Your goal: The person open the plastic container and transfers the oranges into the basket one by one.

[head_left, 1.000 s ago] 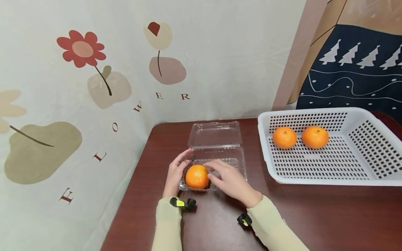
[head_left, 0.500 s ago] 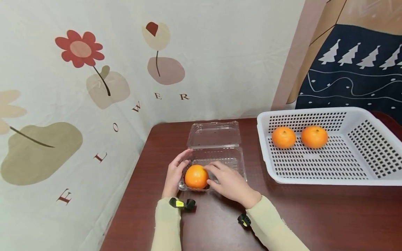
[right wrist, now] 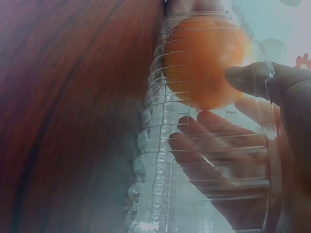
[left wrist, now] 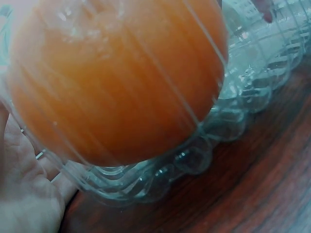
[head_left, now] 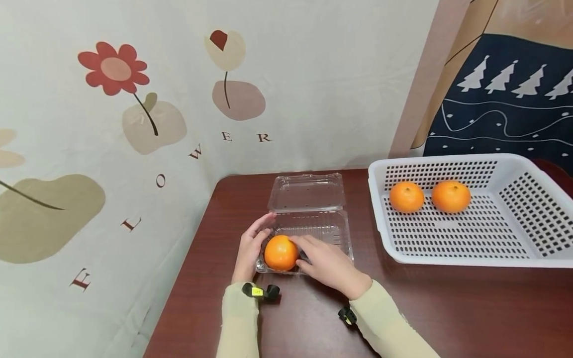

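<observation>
An orange [head_left: 280, 253] sits in the front left corner of a clear plastic clamshell box [head_left: 331, 226], whose lid [head_left: 307, 192] lies folded back behind it. My left hand [head_left: 250, 248] rests along the box's left side, and the left wrist view shows its palm [left wrist: 26, 189] outside the ribbed wall. At the orange's right side is my right hand [head_left: 329, 263], its fingers reaching into the box. Through the clear wall in the right wrist view, the thumb [right wrist: 248, 80] overlaps the orange [right wrist: 206, 63] while the other fingers extend under and beyond it.
A white perforated basket [head_left: 470, 259] stands to the right on the dark red wooden table [head_left: 309, 323], with two more oranges, a left one [head_left: 406, 197] and a right one [head_left: 450, 196]. Behind the table hangs a printed cloth [head_left: 313, 99].
My right hand has shifted slightly, its fingers lying lower against the orange's right side. The left hand, box and orange stay in place; the head view sways a little.
</observation>
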Tool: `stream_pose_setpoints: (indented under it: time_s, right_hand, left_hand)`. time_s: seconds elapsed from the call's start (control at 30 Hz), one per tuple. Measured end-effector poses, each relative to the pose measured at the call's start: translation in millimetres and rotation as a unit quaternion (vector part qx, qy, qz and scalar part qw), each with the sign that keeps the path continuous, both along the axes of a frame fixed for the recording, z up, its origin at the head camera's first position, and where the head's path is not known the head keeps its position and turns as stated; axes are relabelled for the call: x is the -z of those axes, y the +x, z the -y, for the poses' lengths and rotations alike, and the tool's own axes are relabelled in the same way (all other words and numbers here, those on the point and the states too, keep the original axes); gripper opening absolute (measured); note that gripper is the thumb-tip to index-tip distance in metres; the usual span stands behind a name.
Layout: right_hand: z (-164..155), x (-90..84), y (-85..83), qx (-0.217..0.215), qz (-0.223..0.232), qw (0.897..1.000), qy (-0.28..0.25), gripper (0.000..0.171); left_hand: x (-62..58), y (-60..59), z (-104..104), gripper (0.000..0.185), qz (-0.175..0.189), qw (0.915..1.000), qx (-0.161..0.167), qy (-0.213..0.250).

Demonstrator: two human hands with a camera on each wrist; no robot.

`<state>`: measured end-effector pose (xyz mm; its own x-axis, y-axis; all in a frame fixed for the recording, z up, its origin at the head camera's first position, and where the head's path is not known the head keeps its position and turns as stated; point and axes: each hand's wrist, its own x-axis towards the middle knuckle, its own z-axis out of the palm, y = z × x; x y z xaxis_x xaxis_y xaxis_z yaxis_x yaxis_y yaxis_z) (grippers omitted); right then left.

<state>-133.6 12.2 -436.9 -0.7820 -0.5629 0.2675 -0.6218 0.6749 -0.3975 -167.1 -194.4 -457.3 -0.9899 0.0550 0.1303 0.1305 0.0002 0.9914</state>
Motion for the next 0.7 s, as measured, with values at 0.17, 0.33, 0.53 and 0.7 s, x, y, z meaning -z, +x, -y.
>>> stream_pose_setpoints:
  time_s: [0.17,0.33,0.53,0.7]
  right_hand:
    - [2.2,-2.4,-0.3,-0.007,0.019,1.000,0.010,0.062]
    - [3.3,-3.5,-1.4,-0.024,0.017,0.999,0.026,0.067]
    - [1.2,-3.5,-0.8,-0.069,-0.019,0.997,0.025,0.067]
    - [1.5,-2.6,-1.5,-0.074,0.012,0.997,0.011,0.065]
  left_hand:
    - [-0.4,0.3,1.3,0.037,-0.004,1.0000,-0.002,-0.005]
    - [-1.7,1.4,1.0,0.038,0.008,0.9999,-0.006,-0.011]
    - [-2.7,1.4,-0.6,0.038,0.013,0.9998,-0.005,-0.011]
    - [0.3,0.0,0.7,0.038,0.007,0.9999,-0.003,-0.010]
